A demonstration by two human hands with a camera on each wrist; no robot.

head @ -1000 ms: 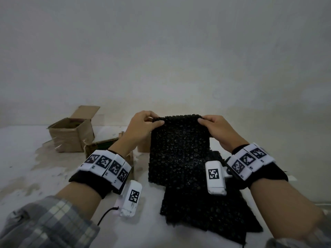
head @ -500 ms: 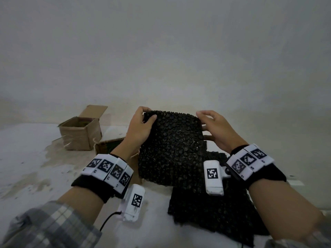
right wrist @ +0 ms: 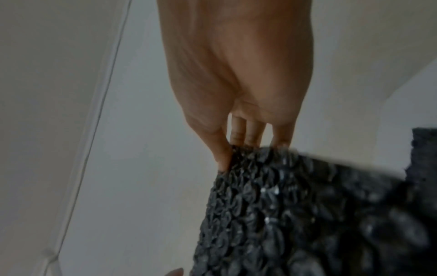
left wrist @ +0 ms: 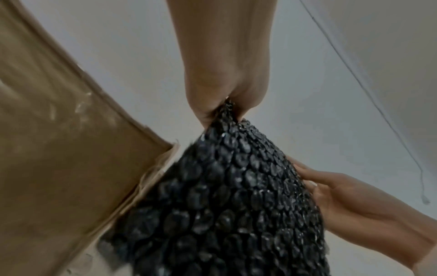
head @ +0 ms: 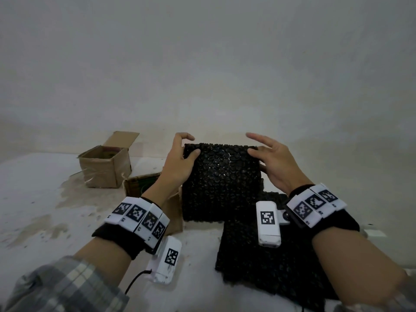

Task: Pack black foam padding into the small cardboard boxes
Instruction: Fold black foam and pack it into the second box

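I hold a black, bubbly padding sheet (head: 221, 181) upright above the table. My left hand (head: 191, 146) pinches its top left corner, thumb in front; the left wrist view shows that corner of the sheet (left wrist: 224, 196) squeezed in my left hand (left wrist: 224, 106). My right hand (head: 253, 143) holds the top right corner with its thumb in front, and its upper fingers stretch out above the edge. In the right wrist view, my right hand's thumb and fingers (right wrist: 238, 138) bracket the sheet's edge (right wrist: 295, 214). A small cardboard box (head: 144, 188) stands behind my left wrist, partly hidden.
Another open cardboard box (head: 103, 167) sits further back on the left. A stack of black padding (head: 265, 257) lies on the white table (head: 33, 199) under my right forearm. A plain wall rises close behind. The box's side (left wrist: 59, 149) touches the sheet's left edge.
The held sheet has moved left, nearer the box behind my left wrist. My right hand's upper fingers have straightened and lifted off the top edge.
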